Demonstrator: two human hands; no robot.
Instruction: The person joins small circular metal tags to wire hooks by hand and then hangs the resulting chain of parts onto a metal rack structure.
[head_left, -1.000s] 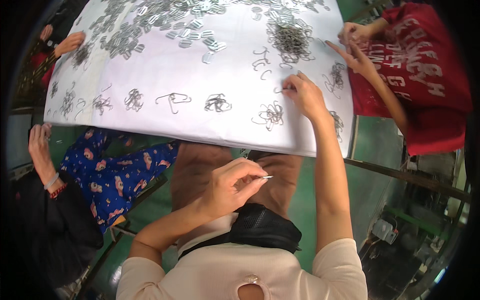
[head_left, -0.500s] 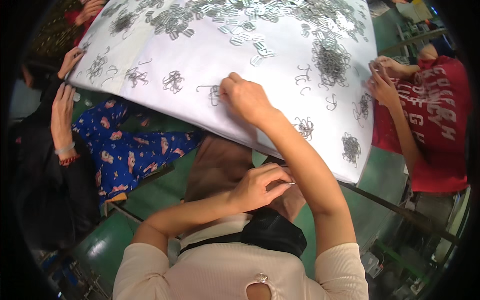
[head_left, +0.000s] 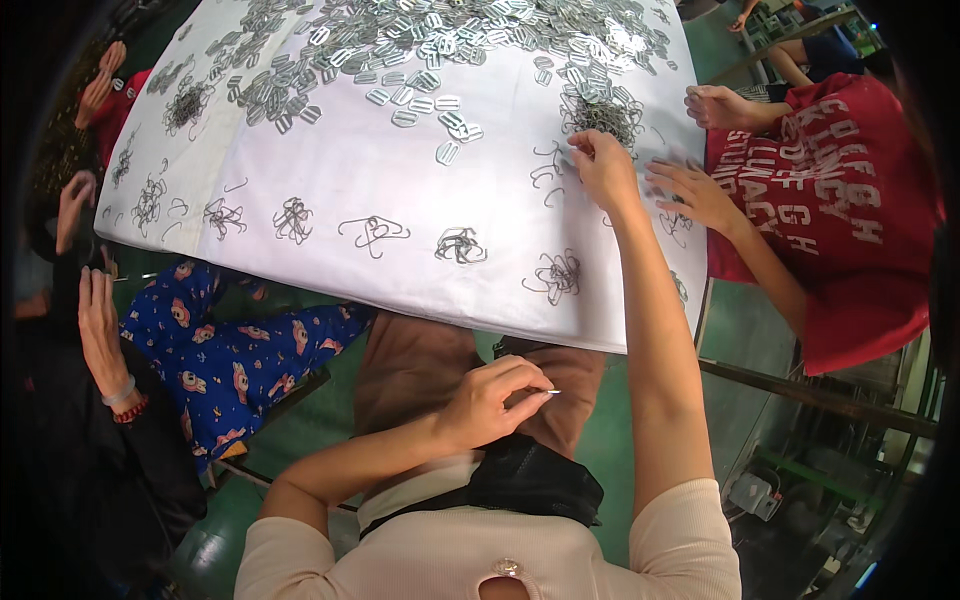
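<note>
Low over my lap, my left hand (head_left: 490, 403) is closed in a pinch. A small, thin, pale shiny piece (head_left: 553, 391) sticks out between thumb and index finger; its kind is too small to make out. My right hand (head_left: 607, 172) reaches over the white table, thumb and fingertips apart, at the near edge of a heap of dark bent wire hooks (head_left: 603, 118). No object shows in it. Several loose hooks (head_left: 546, 175) lie just to its left. Along the near edge sit small hook clusters, among them a spread-out one (head_left: 375, 230) and two tighter ones (head_left: 460, 245).
Many flat silvery slotted buckles (head_left: 420, 50) cover the far part of the white table (head_left: 400, 290). At the right, a co-worker in a red shirt (head_left: 830, 220) holds a hand (head_left: 697, 195) close to my right forearm. Other people's hands (head_left: 100, 325) are at the left.
My right hand has left the spread-out hook cluster and moved right to the hook heap. My left hand keeps its pinch. The right co-worker's hands have come apart, and the view has shifted.
</note>
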